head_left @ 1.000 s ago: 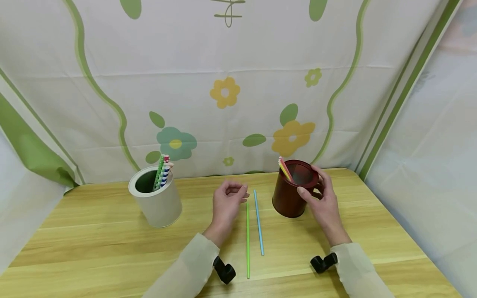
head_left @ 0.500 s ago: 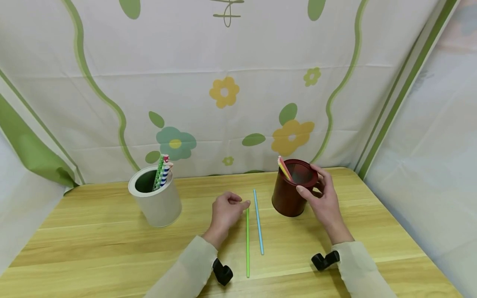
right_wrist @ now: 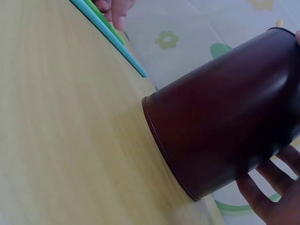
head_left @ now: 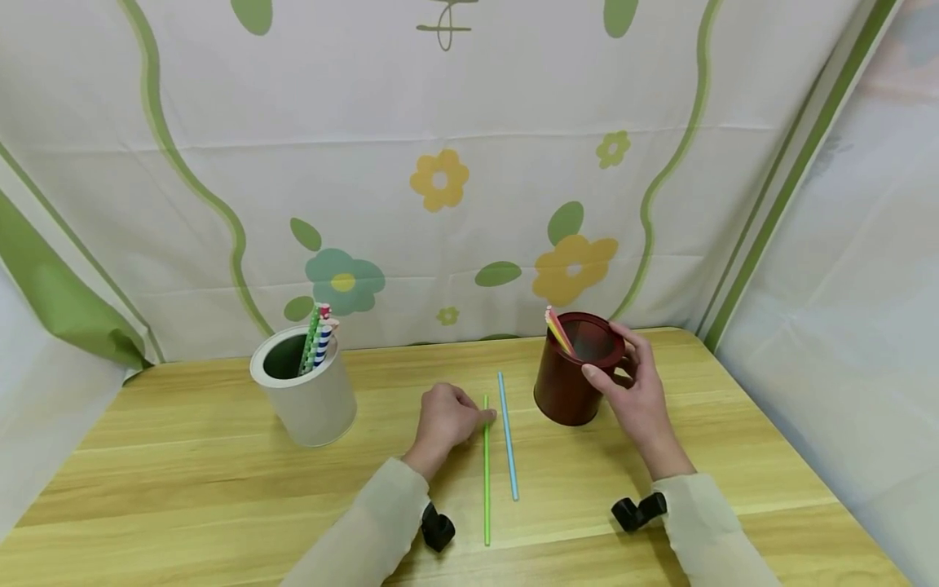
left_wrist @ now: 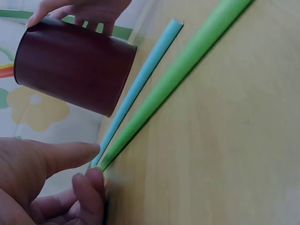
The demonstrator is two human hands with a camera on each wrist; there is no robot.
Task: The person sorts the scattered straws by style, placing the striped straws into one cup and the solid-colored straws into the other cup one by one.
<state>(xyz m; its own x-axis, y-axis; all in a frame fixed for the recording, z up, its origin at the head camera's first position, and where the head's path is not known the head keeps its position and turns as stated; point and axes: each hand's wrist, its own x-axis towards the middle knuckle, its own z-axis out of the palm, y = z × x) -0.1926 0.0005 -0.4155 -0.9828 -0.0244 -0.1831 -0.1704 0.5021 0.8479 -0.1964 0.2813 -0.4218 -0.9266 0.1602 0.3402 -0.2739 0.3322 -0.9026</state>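
Note:
A green straw (head_left: 487, 489) and a light blue straw (head_left: 509, 448) lie side by side on the wooden table. My left hand (head_left: 447, 420) is at the far end of the green straw, with the thumb crossing over it in the head view. In the left wrist view a gap shows between the thumb (left_wrist: 75, 155) and index fingertip, right at the straw's end. On the right, my right hand (head_left: 634, 399) holds a dark red cup (head_left: 568, 387) by its rim and side, thumb in front. The cup stands upright with several thin yellow and pink straws (head_left: 559, 333) inside.
A white cup (head_left: 315, 408) with several patterned straws (head_left: 315, 346), green, red and blue-striped, stands at the left. Behind the table (head_left: 183, 489) hangs a white cloth (head_left: 367, 196) printed with flowers. More cloth borders both sides.
My left hand has come down and slightly nearer, its thumb now over the green straw's far end. My right hand stays on the dark red cup, and the straws keep their places.

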